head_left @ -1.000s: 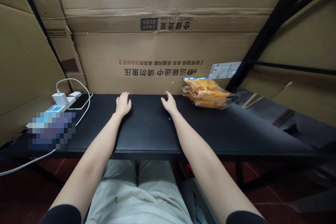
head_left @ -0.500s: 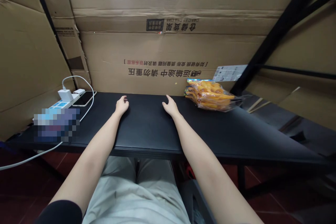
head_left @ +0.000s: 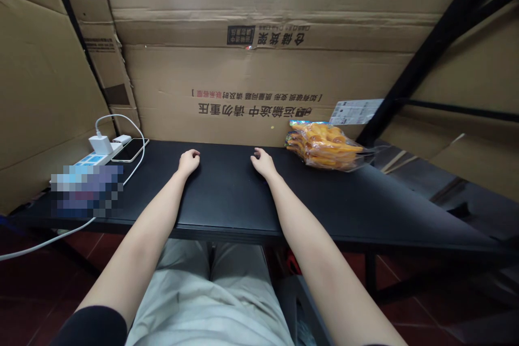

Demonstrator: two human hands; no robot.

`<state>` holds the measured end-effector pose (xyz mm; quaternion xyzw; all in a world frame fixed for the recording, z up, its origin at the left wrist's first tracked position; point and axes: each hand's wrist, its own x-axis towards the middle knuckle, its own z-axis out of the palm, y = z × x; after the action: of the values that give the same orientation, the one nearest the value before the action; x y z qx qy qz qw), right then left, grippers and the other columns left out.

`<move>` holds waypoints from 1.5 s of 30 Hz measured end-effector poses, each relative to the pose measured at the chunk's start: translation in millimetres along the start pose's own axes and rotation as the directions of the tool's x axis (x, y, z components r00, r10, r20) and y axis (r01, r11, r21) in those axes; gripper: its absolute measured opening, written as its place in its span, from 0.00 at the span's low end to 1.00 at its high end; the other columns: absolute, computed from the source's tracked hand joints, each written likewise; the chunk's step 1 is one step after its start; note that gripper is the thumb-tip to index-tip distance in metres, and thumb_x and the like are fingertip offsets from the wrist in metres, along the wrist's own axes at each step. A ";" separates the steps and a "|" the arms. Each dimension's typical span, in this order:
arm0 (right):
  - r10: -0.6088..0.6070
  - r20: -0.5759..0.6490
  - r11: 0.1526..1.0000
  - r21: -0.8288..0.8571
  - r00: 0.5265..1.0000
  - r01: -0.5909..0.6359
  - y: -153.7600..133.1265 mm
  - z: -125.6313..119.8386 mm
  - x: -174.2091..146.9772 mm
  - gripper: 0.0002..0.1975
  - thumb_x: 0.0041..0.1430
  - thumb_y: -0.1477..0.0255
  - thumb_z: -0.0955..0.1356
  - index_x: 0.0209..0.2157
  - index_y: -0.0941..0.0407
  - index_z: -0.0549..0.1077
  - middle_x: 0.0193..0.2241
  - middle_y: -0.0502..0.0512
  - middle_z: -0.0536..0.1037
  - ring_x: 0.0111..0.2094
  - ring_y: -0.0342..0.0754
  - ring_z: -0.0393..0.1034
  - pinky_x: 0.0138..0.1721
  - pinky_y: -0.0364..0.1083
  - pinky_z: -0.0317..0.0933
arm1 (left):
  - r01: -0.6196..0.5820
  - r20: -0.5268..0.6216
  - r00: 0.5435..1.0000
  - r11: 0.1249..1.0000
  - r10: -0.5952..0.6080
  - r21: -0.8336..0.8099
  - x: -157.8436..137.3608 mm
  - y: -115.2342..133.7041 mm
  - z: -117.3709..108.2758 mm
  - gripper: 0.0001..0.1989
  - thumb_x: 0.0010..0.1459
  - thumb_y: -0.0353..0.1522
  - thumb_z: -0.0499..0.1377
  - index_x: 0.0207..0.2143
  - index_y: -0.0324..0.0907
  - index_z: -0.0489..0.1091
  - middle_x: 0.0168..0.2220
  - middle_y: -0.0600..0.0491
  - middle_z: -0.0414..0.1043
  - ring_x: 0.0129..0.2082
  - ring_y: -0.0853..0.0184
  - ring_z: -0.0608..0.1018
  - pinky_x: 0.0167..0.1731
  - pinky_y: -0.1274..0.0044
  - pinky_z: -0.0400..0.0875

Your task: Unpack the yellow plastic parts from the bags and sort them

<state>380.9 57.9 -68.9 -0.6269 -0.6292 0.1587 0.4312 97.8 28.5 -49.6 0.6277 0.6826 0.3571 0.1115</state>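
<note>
My left hand (head_left: 189, 162) rests on the black tabletop (head_left: 227, 194), left of the middle and near the back edge. Its fingers are loosely bent inward, and it holds nothing. Opposite it, my right hand (head_left: 263, 163) lies on the same surface with the fingers bent and a small gap at the thumb; nothing is in it. Just to the right of that hand sits a clear plastic bag of orange-yellow items (head_left: 324, 145), untouched. What exactly the items are I cannot make out.
At the left lie a phone (head_left: 128, 150), a power strip (head_left: 91, 159) with a white charger (head_left: 100, 145) plugged in, and a blurred-out object (head_left: 87, 191). A white cable (head_left: 60, 236) hangs over the front edge. Printed cardboard (head_left: 243, 70) walls the back; black metal posts (head_left: 421, 59) frame the sides.
The fingers of both hands have curled in slightly. The hands stay in about the same places, and the view has shifted a little.
</note>
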 end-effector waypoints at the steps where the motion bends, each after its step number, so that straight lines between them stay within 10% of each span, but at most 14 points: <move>1: 0.010 0.019 1.000 -0.009 1.000 -0.010 0.0 0.1 -0.4 0.19 0.52 0.75 0.67 0.47 0.57 0.74 0.42 0.58 0.79 0.49 0.52 0.72 0.56 0.54 0.60 | 0.002 0.000 1.000 1.000 -0.002 0.005 -0.3 0.4 -0.4 0.15 0.55 0.26 0.52 0.40 0.42 0.77 0.42 0.50 0.79 0.45 0.65 0.77 0.50 0.77 0.68; 9: 0.195 -0.148 0.942 0.304 0.970 -0.143 -10.3 -6.5 4.0 0.13 0.51 0.75 0.66 0.40 0.58 0.74 0.39 0.58 0.79 0.44 0.49 0.74 0.52 0.50 0.64 | 0.003 0.011 1.000 1.000 -0.003 0.009 -1.0 0.4 -1.4 0.15 0.54 0.26 0.52 0.38 0.42 0.77 0.41 0.50 0.79 0.45 0.65 0.77 0.49 0.77 0.69; 15: 0.651 -0.163 0.425 0.888 0.742 -0.178 1.7 -50.3 13.7 0.17 0.64 0.66 0.56 0.52 0.53 0.62 0.54 0.60 0.70 0.42 0.43 0.76 0.39 0.45 0.71 | -0.028 -0.001 1.000 1.000 0.028 -0.006 0.9 -2.2 0.0 0.15 0.54 0.26 0.52 0.38 0.41 0.77 0.41 0.49 0.79 0.45 0.64 0.78 0.49 0.75 0.69; 18: 0.692 -0.164 0.336 0.935 0.703 -0.113 13.0 -67.4 14.3 0.17 0.65 0.65 0.55 0.53 0.52 0.59 0.58 0.61 0.67 0.44 0.42 0.76 0.38 0.43 0.70 | -0.036 -0.008 0.999 0.999 0.036 -0.020 2.0 -4.5 2.3 0.15 0.54 0.27 0.52 0.37 0.42 0.77 0.40 0.49 0.79 0.44 0.63 0.78 0.49 0.75 0.69; 36: 0.564 -0.098 0.463 0.860 0.820 -0.216 -4.5 -76.1 34.5 0.28 0.66 0.52 0.51 0.62 0.49 0.52 0.58 0.64 0.67 0.31 0.44 0.78 0.33 0.46 0.72 | -0.054 0.007 0.999 0.998 0.054 -0.032 0.5 -3.4 3.5 0.14 0.55 0.26 0.52 0.37 0.42 0.77 0.41 0.50 0.79 0.45 0.64 0.78 0.49 0.76 0.69; 45: 0.615 -0.115 0.442 0.870 0.780 -0.220 5.1 -98.0 67.3 0.30 0.66 0.53 0.45 0.60 0.52 0.57 0.49 0.63 0.71 0.32 0.46 0.77 0.31 0.48 0.72 | -0.040 0.008 0.999 0.999 0.040 -0.016 0.9 -1.3 2.8 0.14 0.55 0.26 0.52 0.37 0.42 0.77 0.40 0.50 0.79 0.44 0.65 0.78 0.49 0.75 0.69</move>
<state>467.5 87.7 7.1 -0.5092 -0.1926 0.3980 0.7384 98.2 30.4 -52.2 0.6419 0.6665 0.3621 0.1123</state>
